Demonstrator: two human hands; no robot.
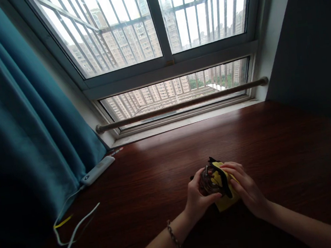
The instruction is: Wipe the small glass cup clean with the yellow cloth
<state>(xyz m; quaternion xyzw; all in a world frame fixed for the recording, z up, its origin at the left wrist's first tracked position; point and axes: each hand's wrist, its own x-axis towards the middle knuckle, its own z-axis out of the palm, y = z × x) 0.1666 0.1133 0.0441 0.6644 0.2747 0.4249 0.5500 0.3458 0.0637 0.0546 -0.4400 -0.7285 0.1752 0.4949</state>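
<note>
So far left there's a teal curtain (29,96), with a white cable (75,227) looping below it and a yellow tie (63,222) by the cable. Right at the curtain's bottom edge, a slim white device (100,169) lies on the reddish-brown wooden tabletop (146,162). Behind that, a barred window (172,60) with a horizontal rail (181,105) across its lower pane. Next comes a chain bracelet (173,234) on the left wrist, and the left hand (197,198) has its thumb and fingers closed around a shiny dark-brown object (206,183), too small to make out properly. That's over the near middle of the table, right against a yellow cloth (223,204) with black edging. The right hand (250,192) is pinching that cloth from the other side. Dark wall (316,49) at far right.
</note>
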